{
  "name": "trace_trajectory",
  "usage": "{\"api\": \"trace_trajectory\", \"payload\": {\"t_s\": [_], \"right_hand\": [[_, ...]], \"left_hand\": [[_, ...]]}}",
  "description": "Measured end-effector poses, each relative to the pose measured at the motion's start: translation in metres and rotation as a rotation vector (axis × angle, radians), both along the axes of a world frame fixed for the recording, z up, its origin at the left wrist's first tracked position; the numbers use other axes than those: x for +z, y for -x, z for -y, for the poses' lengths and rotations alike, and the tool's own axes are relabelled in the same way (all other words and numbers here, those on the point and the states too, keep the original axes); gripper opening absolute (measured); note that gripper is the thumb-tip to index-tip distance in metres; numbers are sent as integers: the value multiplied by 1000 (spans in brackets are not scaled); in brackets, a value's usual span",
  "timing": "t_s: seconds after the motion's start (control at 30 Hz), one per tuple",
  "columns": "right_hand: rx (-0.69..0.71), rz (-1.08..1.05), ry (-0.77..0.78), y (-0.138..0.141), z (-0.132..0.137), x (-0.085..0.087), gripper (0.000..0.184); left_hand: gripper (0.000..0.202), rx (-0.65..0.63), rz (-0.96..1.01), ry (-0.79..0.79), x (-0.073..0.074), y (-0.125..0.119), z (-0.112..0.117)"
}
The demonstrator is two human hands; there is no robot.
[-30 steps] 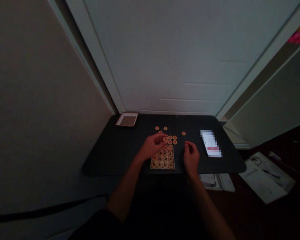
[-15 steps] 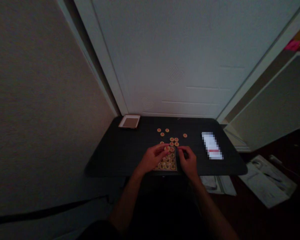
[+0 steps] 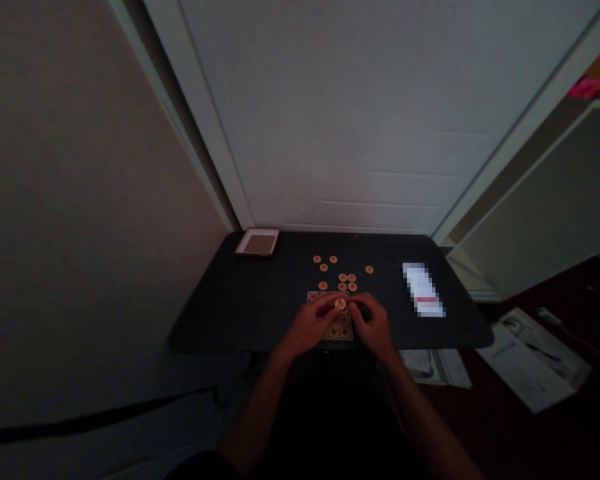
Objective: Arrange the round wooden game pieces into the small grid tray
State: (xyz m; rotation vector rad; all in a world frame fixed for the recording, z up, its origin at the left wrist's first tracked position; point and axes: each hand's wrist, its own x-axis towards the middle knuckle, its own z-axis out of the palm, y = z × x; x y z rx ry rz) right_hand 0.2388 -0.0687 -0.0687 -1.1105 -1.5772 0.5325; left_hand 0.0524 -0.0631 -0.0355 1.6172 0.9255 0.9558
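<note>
Left hand [image 3: 314, 325]: over the piece tray [image 3: 313, 296], fingertips closed on one round piece [image 3: 340, 304] at the tray's far rows; a second ago it lay farther out among the loose pieces [image 3: 347, 279]. Right hand [image 3: 375, 325]: fingers curled, meeting the same piece from the right, grip cannot be told; earlier well apart, beside the tray. Black table [image 3: 240, 300]: shallow lid [image 3: 257, 242] far left, blurred white packet [image 3: 423, 289] right, both unmoved

The discs [image 3: 347, 278] look like smooth pale wood; the worktop [image 3: 240, 307] is matt black; the tray [image 3: 258, 243] looks like card.
</note>
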Motion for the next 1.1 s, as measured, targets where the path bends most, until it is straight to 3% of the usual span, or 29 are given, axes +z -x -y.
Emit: {"api": "trace_trajectory", "payload": {"t_s": [0.23,1.1], "right_hand": [[24,12,22,0,-2,-2,12],[27,6,48,-1,-1,0,19]], "left_hand": [[33,-12,-71,-90,-1,-5,2],[36,2,38,27,-9,-9,4]]}}
